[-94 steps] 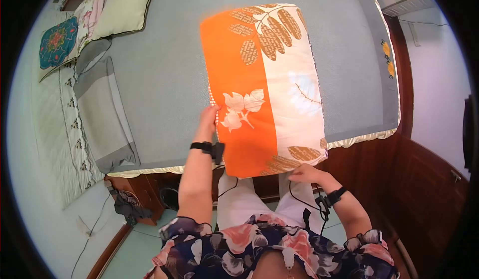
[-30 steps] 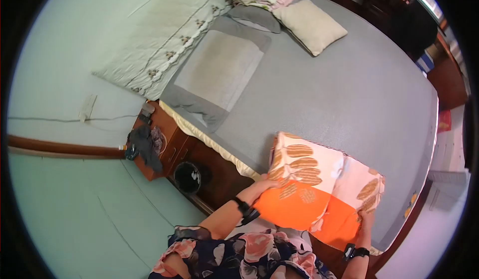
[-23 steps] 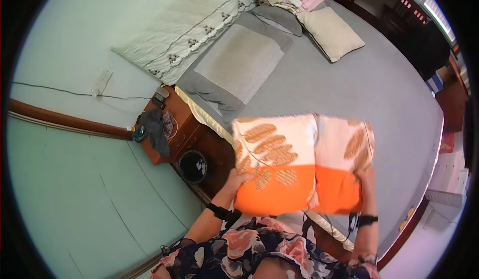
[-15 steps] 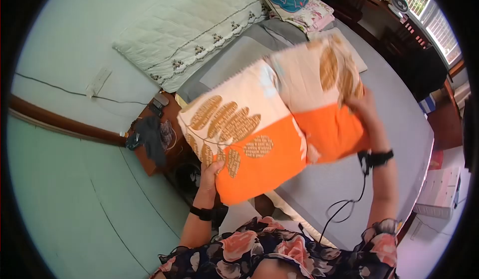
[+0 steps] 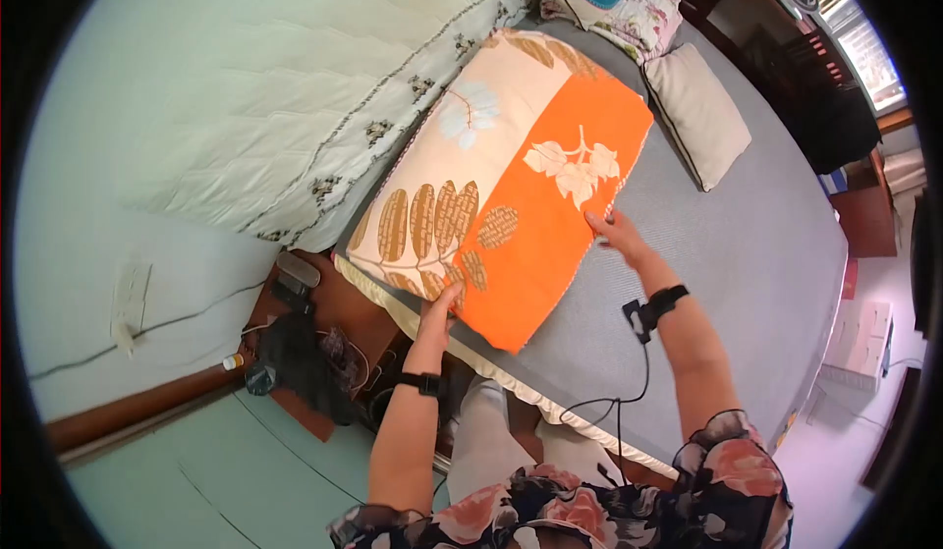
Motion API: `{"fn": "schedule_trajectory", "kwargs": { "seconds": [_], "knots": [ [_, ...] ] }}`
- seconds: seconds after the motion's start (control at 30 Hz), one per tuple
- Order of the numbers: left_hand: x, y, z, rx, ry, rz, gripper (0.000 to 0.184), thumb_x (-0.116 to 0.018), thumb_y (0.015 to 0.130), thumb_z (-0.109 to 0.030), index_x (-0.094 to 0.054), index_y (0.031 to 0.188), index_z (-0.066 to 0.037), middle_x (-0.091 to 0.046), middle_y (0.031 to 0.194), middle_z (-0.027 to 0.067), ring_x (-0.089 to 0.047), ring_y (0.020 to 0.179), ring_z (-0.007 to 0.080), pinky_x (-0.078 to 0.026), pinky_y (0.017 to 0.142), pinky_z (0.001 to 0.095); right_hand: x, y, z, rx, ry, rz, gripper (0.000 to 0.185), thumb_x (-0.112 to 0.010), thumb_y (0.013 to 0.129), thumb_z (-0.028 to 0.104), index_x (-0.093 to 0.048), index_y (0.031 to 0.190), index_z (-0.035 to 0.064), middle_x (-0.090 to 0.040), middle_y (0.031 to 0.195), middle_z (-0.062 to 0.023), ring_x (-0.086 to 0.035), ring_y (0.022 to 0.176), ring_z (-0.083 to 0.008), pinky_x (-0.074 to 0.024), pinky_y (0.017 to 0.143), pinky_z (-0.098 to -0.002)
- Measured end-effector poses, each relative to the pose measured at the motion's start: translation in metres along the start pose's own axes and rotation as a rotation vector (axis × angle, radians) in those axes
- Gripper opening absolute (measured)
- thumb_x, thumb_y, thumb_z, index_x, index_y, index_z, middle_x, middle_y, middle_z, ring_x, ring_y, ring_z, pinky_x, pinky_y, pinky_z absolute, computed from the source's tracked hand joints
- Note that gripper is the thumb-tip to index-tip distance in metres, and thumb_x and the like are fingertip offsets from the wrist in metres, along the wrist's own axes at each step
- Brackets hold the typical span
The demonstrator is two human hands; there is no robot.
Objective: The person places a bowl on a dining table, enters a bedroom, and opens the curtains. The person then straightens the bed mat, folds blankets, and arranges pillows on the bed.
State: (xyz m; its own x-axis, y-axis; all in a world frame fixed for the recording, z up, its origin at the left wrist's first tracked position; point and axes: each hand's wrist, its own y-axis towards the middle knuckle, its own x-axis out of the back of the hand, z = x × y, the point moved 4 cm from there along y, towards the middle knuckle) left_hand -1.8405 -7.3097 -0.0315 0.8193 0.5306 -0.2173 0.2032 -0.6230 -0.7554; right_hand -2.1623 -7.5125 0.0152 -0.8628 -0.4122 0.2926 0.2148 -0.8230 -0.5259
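An orange and cream leaf-patterned pillow (image 5: 535,186) lies flat across the grey bed, close to its headboard end. My left hand (image 5: 442,305) is closed on the pillow's near edge, thumb on top and the other fingers mostly hidden beneath. At the right edge, my right hand (image 5: 614,233) pinches the orange side with thumb and fingers. A black strap (image 5: 422,382) circles my left wrist. Another strap (image 5: 656,311), with a cable hanging from it, is on my right forearm.
A cream pillow (image 5: 695,112) and a floral pillow (image 5: 629,9) lie farther along the bed (image 5: 747,254). The pale quilted headboard cover (image 5: 324,117) rises at left. Beside the bed, a wooden nightstand (image 5: 324,421) holds dark cloth (image 5: 305,362) and small items. The cable (image 5: 594,407) trails over the mattress.
The pillow, held up and bent in the middle before, now lies spread flat on the bed. My right hand has moved left and down along its edge. The cream pillow is now uncovered.
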Motion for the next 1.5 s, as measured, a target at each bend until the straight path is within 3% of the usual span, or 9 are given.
{"fn": "schedule_trajectory", "kwargs": {
  "seconds": [0.17, 0.37, 0.63, 0.77, 0.9, 1.1, 1.33, 1.43, 1.5],
  "knots": [
    [0.007, 0.009, 0.045, 0.047, -0.284, 0.066, 0.050, -0.067, 0.077, -0.017, -0.048, 0.121, -0.004, -0.055, 0.115, 0.0075, -0.052, 0.107, 0.0214, -0.042, 0.089, 0.0363, -0.065, 0.013, -0.072, -0.093, 0.889, 0.011, 0.063, -0.059, 0.084, 0.044, -0.042, 0.129, 0.0035, -0.053, 0.122, -0.0089, -0.049, 0.112, -0.0186, -0.0414, 0.093, -0.0343],
    [-0.014, -0.014, 0.008, -0.140, -0.403, 0.042, 0.041, -0.058, 0.078, -0.015, -0.051, 0.115, 0.001, -0.058, 0.108, 0.0095, -0.057, 0.100, 0.0217, -0.048, 0.083, 0.0349, -0.079, 0.028, -0.045, -0.002, 0.910, 0.110, 0.055, -0.061, 0.085, 0.030, -0.043, 0.128, -0.0003, -0.053, 0.121, -0.0087, -0.053, 0.109, -0.0180, -0.0437, 0.092, -0.0309],
    [0.004, 0.021, -0.067, -0.096, -0.266, 0.053, 0.037, -0.056, 0.081, -0.020, -0.053, 0.111, -0.001, -0.057, 0.108, 0.0084, -0.056, 0.100, 0.0209, -0.046, 0.085, 0.0337, -0.095, 0.064, 0.001, -0.088, 0.613, 0.173, 0.069, -0.065, 0.079, 0.046, -0.042, 0.132, 0.0077, -0.051, 0.126, -0.0068, -0.044, 0.118, -0.0197, -0.0357, 0.098, -0.0383],
    [0.027, 0.012, -0.070, -0.180, 0.064, -0.244, 0.052, -0.059, 0.079, -0.020, -0.044, 0.125, -0.001, -0.049, 0.122, 0.0097, -0.049, 0.112, 0.0228, -0.042, 0.090, 0.0344, -0.025, 0.037, -0.013, -0.177, 0.366, 0.269, 0.071, -0.063, 0.076, 0.055, -0.051, 0.124, 0.0036, -0.058, 0.115, -0.0115, -0.056, 0.102, -0.0209, -0.0478, 0.081, -0.0345],
    [-0.102, -0.065, -0.159, -1.261, 1.107, -0.686, 0.078, -0.063, 0.080, -0.023, -0.017, 0.139, 0.000, -0.024, 0.139, 0.0223, -0.026, 0.129, 0.0364, -0.027, 0.104, 0.0470, 0.105, 0.045, -0.112, -0.223, 0.633, -0.272, 0.039, -0.060, 0.084, 0.044, -0.059, 0.088, 0.0050, -0.060, 0.082, -0.0064, -0.060, 0.071, -0.0151, -0.0504, 0.062, -0.0290],
    [-0.178, 0.031, -0.160, -1.068, 1.837, -0.729, 0.080, -0.049, 0.084, -0.052, -0.017, 0.143, -0.007, -0.013, 0.147, 0.0221, -0.010, 0.134, 0.0436, -0.010, 0.102, 0.0635, 0.244, 0.089, -0.205, -0.111, 0.850, -0.775, 0.056, -0.061, 0.084, 0.036, -0.040, 0.117, -0.0049, -0.057, 0.087, -0.0133, -0.061, 0.071, -0.0239, -0.0522, 0.064, -0.0342],
    [-0.170, 0.072, -0.139, -1.101, 1.824, -0.783, 0.078, -0.041, 0.086, -0.055, -0.017, 0.143, -0.007, -0.007, 0.149, 0.0195, -0.005, 0.136, 0.0423, -0.004, 0.104, 0.0607, 0.320, 0.111, -0.203, -0.019, 1.084, -1.056, 0.062, -0.060, 0.086, 0.028, -0.032, 0.125, -0.0106, -0.051, 0.109, -0.0204, -0.060, 0.086, -0.0291, -0.0535, 0.071, -0.0357],
    [-0.165, 0.079, -0.134, -1.079, 1.841, -0.787, 0.078, -0.039, 0.087, -0.056, -0.016, 0.144, -0.007, -0.006, 0.149, 0.0194, -0.004, 0.136, 0.0418, -0.001, 0.105, 0.0598, 0.335, 0.128, -0.202, 0.103, 0.177, -0.768, 0.051, -0.059, 0.088, 0.021, -0.038, 0.121, -0.0110, -0.052, 0.107, -0.0195, -0.058, 0.089, -0.0284, -0.0534, 0.071, -0.0358],
    [-0.167, 0.079, -0.136, -1.089, 1.853, -0.774, 0.078, -0.039, 0.087, -0.055, -0.015, 0.144, -0.007, -0.005, 0.150, 0.0191, -0.003, 0.137, 0.0411, 0.000, 0.105, 0.0595, 0.350, 0.159, -0.250, 0.180, 1.115, -0.940, 0.040, -0.057, 0.088, 0.015, -0.044, 0.115, -0.0106, -0.056, 0.097, -0.0181, -0.058, 0.085, -0.0274, -0.0529, 0.070, -0.0357]
  ]
}}
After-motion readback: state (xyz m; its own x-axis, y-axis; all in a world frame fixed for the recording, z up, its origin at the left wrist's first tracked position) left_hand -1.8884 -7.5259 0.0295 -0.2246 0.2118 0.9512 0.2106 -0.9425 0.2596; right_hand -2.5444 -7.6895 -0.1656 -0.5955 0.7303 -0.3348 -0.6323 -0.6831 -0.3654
